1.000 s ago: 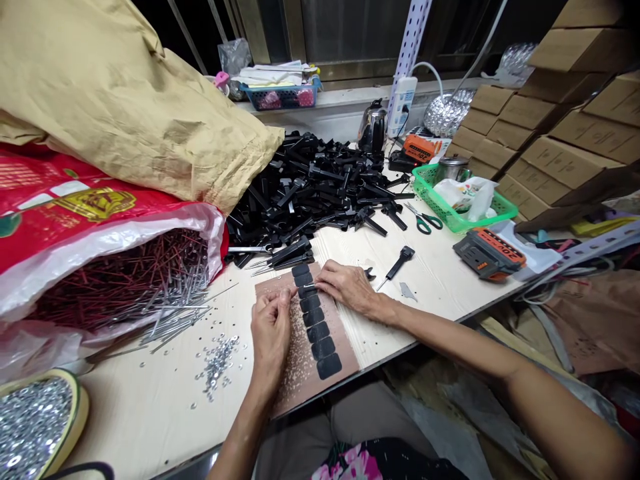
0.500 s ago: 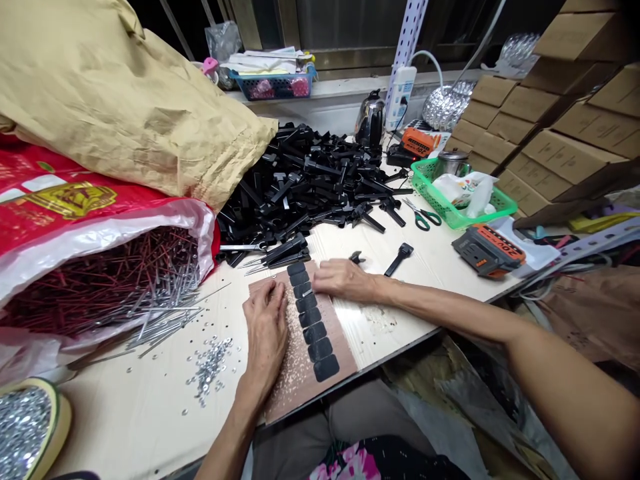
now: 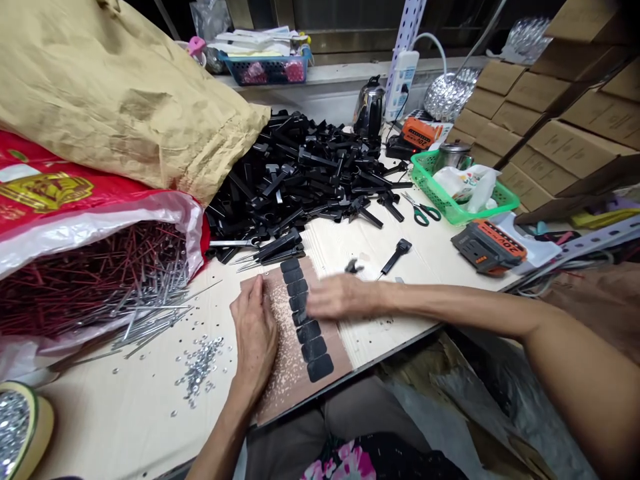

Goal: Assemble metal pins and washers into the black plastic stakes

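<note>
My left hand [image 3: 254,333] rests on the left side of a reddish-brown board [image 3: 280,413], its fingers lying on the surface. A row of black rounded pads [image 3: 314,348] runs down the board, with pale crumbs scattered to its left. Over the upper middle of that row, my right hand [image 3: 345,297] is smeared by motion. Its fingers point left at the pads, and whether they pinch anything cannot be made out. Just beyond the right hand lie a small black piece [image 3: 354,266] and a black handle-like part [image 3: 396,259].
A heap of black plastic parts [image 3: 300,173] fills the back. On the left, a red bag [image 3: 100,193] spills metal rods [image 3: 150,320] beside loose silvery washers [image 3: 201,367]. Right of the heap are scissors [image 3: 423,212], a green basket [image 3: 465,217], a battery pack [image 3: 490,247] and stacked cartons [image 3: 560,160].
My right hand has swept a little down along the row of pads and is now blurred. My left hand stays on the board's left side. The whole view has shifted slightly.
</note>
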`<state>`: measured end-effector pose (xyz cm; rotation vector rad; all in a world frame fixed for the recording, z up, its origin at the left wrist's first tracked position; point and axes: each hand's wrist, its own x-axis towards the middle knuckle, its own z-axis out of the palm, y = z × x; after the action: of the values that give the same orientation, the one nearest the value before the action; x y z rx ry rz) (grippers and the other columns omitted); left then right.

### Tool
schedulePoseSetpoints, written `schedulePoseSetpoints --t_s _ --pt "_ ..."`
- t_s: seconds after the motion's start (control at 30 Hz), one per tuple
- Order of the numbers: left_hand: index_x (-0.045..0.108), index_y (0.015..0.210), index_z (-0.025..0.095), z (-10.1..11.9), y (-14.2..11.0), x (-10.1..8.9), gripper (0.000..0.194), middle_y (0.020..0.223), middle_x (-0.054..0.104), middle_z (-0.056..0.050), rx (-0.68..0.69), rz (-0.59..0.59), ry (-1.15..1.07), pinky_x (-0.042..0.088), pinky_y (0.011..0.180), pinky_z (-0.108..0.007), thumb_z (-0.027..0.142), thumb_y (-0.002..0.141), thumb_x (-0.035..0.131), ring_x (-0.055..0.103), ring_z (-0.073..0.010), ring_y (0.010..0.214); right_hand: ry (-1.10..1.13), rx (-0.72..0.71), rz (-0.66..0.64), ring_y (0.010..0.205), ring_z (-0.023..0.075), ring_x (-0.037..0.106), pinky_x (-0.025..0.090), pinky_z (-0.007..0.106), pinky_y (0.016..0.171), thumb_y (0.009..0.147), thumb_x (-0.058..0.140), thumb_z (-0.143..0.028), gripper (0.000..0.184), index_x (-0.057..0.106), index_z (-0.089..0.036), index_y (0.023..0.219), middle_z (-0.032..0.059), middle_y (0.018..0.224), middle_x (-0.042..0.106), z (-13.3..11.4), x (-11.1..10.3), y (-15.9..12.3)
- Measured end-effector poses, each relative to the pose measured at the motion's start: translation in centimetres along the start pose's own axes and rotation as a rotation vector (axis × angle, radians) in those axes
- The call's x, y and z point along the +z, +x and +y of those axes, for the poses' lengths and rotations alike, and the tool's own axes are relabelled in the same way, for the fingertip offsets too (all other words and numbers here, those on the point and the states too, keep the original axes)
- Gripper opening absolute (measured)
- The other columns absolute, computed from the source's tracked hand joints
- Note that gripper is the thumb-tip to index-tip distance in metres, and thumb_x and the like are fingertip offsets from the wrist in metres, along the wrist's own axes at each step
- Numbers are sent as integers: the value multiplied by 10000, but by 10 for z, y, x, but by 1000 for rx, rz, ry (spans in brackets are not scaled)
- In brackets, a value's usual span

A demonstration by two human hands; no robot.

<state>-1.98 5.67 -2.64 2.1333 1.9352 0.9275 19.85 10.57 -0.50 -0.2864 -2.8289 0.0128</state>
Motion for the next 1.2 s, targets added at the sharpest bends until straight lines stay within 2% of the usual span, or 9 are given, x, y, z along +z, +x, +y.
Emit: schedulePoseSetpoints --t_s 0.07,0.2,0.33,0.47,0.63,0.8,0.97,1.13,1.2 --pt "424 1364 120 0 0 0 454 1246 551 -171 -1 4 1 399 968 -502 231 934 332 491 -291 1110 -19 172 17 735 112 444 410 221 610 970 288 -61 304 559 -121 846 18 776 521 6 0 2" --pt "417 1366 115 1 1 -2 458 1208 569 -172 -7 4 1 402 965 -503 231 935 315 504 -290 1100 71 -72 -18 752 105 461 425 222 648 979 293 -93 307 559 -153 838 5 802 530 16 1 1" --pt "424 1362 135 3 1 -3 453 1226 564 -162 -23 9 -7 398 971 -502 241 934 324 501 -288 1110 53 37 38 732 108 465 413 220 611 984 287 -99 319 565 -142 832 13 776 533 14 -1 -7" --pt "425 1360 139 6 2 -3 450 1234 565 -157 -15 1 -10 397 974 -488 226 931 319 511 -277 1096 19 -189 28 764 130 481 401 261 636 968 396 -125 222 571 -157 833 24 823 547 -6 -4 -20" --pt "419 1357 123 7 3 -2 450 1253 551 -166 -19 -12 6 390 975 -484 221 931 309 504 -278 1109 31 -184 3 770 132 470 416 264 647 981 362 -140 250 572 -167 848 25 842 556 -5 -3 -21" --pt "438 1335 118 5 3 -3 444 1243 553 -172 -7 -3 8 391 974 -477 229 924 312 510 -284 1102 27 185 6 751 109 468 432 221 627 981 298 -92 288 560 -150 874 9 809 541 6 -6 -3" --pt "451 1325 135 -1 5 -2 439 1203 572 -171 9 3 1 393 965 -502 242 922 316 516 -300 1085 -82 -64 17 750 109 459 391 231 607 982 363 -110 253 561 -160 834 0 813 552 -17 -15 -23" --pt "464 1307 158 -1 4 -1 421 1194 571 -158 -15 29 -52 401 967 -515 245 916 335 520 -295 1082 -258 374 38 694 155 440 330 313 604 979 412 -180 269 578 -183 768 27 703 559 -3 -29 -76" --pt "470 1294 162 0 3 -2 411 1216 558 -152 -49 41 -83 401 984 -507 243 914 337 509 -287 1114 -264 432 67 719 178 453 323 349 641 958 480 -277 237 599 -207 766 36 699 579 6 -34 -85"
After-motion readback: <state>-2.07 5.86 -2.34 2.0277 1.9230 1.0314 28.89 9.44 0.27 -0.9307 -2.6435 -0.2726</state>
